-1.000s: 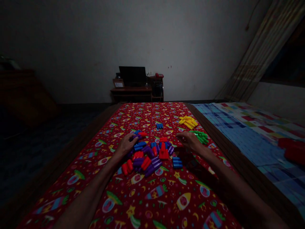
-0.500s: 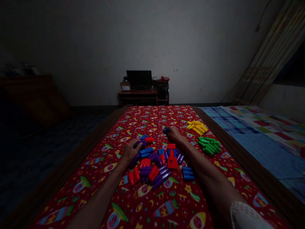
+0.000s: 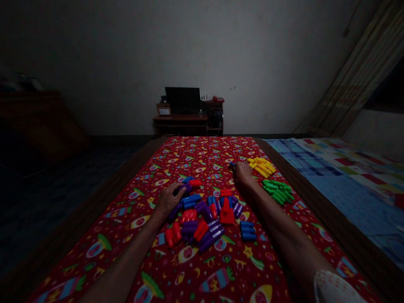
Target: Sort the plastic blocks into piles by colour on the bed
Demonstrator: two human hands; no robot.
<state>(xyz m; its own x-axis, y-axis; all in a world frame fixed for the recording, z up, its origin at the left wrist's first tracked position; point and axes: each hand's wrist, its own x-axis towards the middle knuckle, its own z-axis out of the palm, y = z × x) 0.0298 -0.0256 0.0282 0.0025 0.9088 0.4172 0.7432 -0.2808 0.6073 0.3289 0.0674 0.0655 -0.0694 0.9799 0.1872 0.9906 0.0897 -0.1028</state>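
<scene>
At the near right edge, a white sleeve cuff (image 3: 331,286) is showing on the person's right forearm. Both bare forearms are stretching forward over a red bedsheet (image 3: 202,273) printed with rockets and stars. A blue block (image 3: 248,230) is lying alone on the sheet, just right of the mixed pile of red, purple and blue blocks (image 3: 202,219), between the two arms.

The left hand (image 3: 167,200) is resting at the pile's left edge. Its thumb and fingers are curling around a purple block (image 3: 185,190), with a red piece and a blue piece lying just beyond.

The two hands are working well apart. The right hand (image 3: 243,174) is reaching farther out, palm down, past the pile. Its fingertips are touching a small blue block (image 3: 232,165) on the sheet; in this dim light it is not clear whether they are gripping it.

Right of that wrist, a heap of green blocks (image 3: 277,191) is lying near the sheet's edge, and a heap of yellow blocks (image 3: 261,166) is sitting just beyond it, beside the right fingertips.

A blue checked patchwork cloth (image 3: 331,176) is spreading off to the right. Against the far wall, a low desk (image 3: 183,120) is carrying a dark screen (image 3: 182,100), and a curtain (image 3: 356,71) is hanging at the upper right.
</scene>
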